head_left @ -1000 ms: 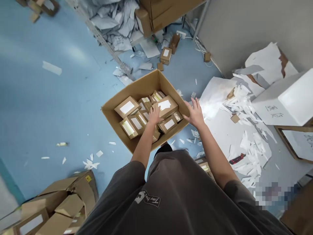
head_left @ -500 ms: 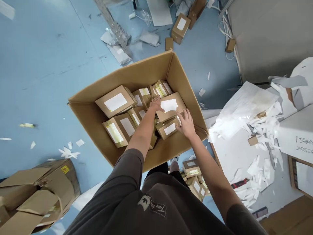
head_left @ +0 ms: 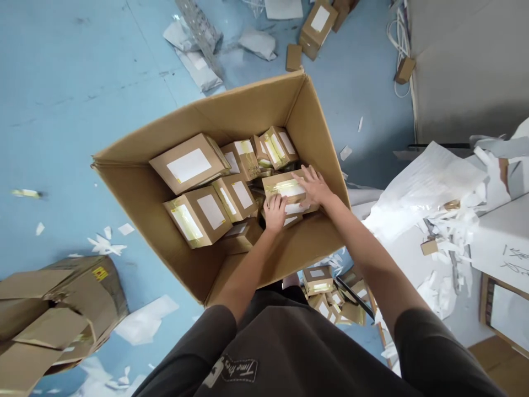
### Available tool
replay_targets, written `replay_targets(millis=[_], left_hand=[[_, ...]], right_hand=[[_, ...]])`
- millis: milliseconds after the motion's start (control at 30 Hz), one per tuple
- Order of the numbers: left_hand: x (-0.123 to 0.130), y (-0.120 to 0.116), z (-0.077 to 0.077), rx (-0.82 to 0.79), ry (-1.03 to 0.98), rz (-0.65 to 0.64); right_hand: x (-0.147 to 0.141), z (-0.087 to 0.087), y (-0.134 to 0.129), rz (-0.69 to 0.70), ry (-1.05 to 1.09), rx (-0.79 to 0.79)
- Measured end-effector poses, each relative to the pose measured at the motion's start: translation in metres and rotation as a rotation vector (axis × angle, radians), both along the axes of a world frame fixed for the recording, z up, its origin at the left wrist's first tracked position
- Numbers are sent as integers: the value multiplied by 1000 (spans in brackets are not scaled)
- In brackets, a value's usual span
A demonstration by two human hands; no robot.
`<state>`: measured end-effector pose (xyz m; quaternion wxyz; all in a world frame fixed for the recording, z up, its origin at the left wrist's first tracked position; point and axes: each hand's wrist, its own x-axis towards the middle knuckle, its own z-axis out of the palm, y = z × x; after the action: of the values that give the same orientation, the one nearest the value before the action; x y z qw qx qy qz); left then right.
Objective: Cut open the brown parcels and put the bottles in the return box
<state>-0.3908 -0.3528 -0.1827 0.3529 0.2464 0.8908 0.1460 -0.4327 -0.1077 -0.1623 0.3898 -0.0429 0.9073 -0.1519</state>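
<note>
A small cardboard box (head_left: 270, 183) with a white label and shiny tape lies at the right end of a large open carton (head_left: 248, 107). My left hand (head_left: 275, 214) grips its near side with bent fingers. From the right, my right hand (head_left: 314, 187) holds the same box, fingers spread over its top and edge. Partly hidden beneath my hands is another labelled box. Around them in the carton sit several taped boxes, among them a wide box (head_left: 159, 162) at the left and a box (head_left: 225, 227) nearer me.
Behind the carton, small boxes (head_left: 318, 27) and grey mailer bags (head_left: 198, 69) lie on the blue floor (head_left: 61, 127). More labelled boxes (head_left: 318, 280) are heaped near my feet. Torn paper (head_left: 425, 182) covers the surface at right. A worn carton (head_left: 74, 303) stands at left.
My left hand has moved from the box's far left to its near side. My right hand has shifted onto its right end. The box has turned, showing a taped face.
</note>
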Motion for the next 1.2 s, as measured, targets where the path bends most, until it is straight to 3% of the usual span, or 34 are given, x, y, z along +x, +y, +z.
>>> replay_targets(millis=[100,200,300,400,567,700,833,967,1100,1200], left_hand=[[18,-11,-5,30,-4,11],[28,-27,-10,40,-10,20],[32,-41,-8,9,-45,4],[36,-48,6,-28,-105,-52],[45,-46,51,7,-42,-88],[28,-41,97,47,64,-80],[2,-41,159,147,265,-96],[-2,-38,228,326,507,-114],[17,-15,281,521,689,-194],[46,25,311,623,712,-295]], right_hand=[[-17,-35,7,96,-113,-82],[-18,-53,-2,155,-172,-147],[-2,-49,-19,137,-218,-115],[23,-29,-34,112,-238,-29],[63,23,-48,111,-92,27],[79,70,-59,-2,30,49],[81,130,-66,-145,197,37],[94,205,-59,-239,458,24],[140,277,-34,-350,660,72],[202,311,-4,-490,755,132]])
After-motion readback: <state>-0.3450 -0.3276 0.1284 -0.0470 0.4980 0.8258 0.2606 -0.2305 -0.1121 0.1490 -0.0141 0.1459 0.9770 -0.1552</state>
